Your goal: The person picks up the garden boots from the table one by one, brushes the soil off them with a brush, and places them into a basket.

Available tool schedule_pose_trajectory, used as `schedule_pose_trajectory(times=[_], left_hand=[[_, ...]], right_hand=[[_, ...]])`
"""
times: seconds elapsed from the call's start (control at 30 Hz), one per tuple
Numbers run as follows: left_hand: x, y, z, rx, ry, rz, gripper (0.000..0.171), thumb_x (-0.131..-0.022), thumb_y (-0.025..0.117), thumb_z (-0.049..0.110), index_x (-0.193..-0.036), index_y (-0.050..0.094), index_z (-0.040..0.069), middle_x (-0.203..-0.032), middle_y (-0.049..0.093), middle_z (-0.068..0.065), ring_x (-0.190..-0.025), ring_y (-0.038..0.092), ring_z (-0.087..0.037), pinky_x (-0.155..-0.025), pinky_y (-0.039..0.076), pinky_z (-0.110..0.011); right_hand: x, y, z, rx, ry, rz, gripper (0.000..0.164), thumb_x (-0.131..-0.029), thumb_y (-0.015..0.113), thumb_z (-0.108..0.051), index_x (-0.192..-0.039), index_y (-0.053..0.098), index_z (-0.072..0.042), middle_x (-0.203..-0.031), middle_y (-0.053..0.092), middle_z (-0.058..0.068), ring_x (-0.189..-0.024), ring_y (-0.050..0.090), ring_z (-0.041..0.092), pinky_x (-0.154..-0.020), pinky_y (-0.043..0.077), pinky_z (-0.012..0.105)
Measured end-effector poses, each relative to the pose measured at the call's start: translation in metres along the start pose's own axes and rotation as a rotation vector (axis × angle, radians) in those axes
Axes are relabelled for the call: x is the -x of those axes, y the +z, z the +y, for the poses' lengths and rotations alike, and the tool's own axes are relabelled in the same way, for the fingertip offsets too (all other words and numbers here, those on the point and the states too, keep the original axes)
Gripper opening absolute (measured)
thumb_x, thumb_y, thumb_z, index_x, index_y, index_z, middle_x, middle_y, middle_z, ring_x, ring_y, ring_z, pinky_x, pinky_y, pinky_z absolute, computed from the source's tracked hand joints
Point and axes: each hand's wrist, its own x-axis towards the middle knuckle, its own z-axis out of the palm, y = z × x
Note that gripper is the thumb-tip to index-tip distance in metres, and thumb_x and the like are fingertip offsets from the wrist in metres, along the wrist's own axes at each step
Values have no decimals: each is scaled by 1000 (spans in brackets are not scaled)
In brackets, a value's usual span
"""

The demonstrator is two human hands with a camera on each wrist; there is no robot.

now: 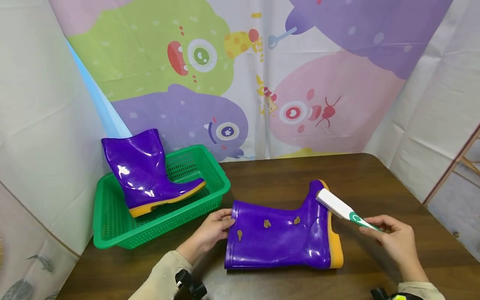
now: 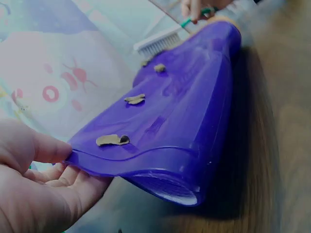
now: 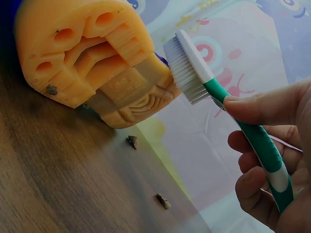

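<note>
A purple rain boot (image 1: pixel 277 250) with a yellow sole (image 3: pixel 121 29) lies on its side, toe pointing away. Several brown clumps (image 1: pixel 267 223) stick to its shaft. At the top opening, my left hand (image 1: pixel 211 229) pinches the rim between thumb and fingers. My right hand (image 1: pixel 393 239) grips the green-and-white handle of a brush (image 1: pixel 335 204). In the head view the white bristles (image 3: pixel 183 68) are at the boot's toe area; whether they press on it I cannot tell. A second purple boot (image 1: pixel 140 166) stands in a green basket.
The green perforated basket (image 1: pixel 157 229) sits at the left of the brown wooden table (image 1: pixel 277 285). Small dark crumbs (image 3: pixel 163 201) lie on the tabletop beside the sole. A cartoon-printed cloth (image 1: pixel 255 83) hangs behind the table.
</note>
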Motion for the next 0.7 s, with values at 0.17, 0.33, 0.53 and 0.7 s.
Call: schedule_pose_trajectory(times=[0.17, 0.33, 0.53, 0.7], left_hand=[[2, 3, 7, 67, 0, -26, 45, -98, 49, -4, -138, 35, -19, -101, 67, -3, -87, 65, -12, -78, 56, -31], [3, 11, 16, 105, 22, -30, 48, -93, 54, -9, -137, 38, -18, -103, 67, -4, -89, 66, -14, -79, 57, -30], [4, 22, 22, 134, 72, -5, 54, -89, 56, -12, -139, 38, -17, -107, 66, -5, -91, 67, -14, -78, 57, -28], [3, 34, 28, 203, 103, 8, 55, -89, 55, -13, -141, 37, -17, -106, 68, -4, -92, 67, -13, -78, 57, -26]], right_hand=[[0, 0, -1, 4, 3, 1, 15, -73, 85, 4, -82, 76, -4, -59, 61, -12, -45, 46, 5, -41, 39, 22], [0, 0, -2, 9, 6, 0, 15, -73, 85, 3, -83, 76, -3, -60, 62, -12, -45, 47, 6, -41, 40, 22], [0, 1, -4, 10, -6, 7, 15, -72, 85, 3, -84, 75, -1, -63, 65, -14, -46, 48, 5, -42, 41, 21], [1, 2, -7, 10, -24, 12, 16, -72, 85, 4, -84, 75, 1, -63, 64, -15, -46, 47, 4, -41, 40, 21]])
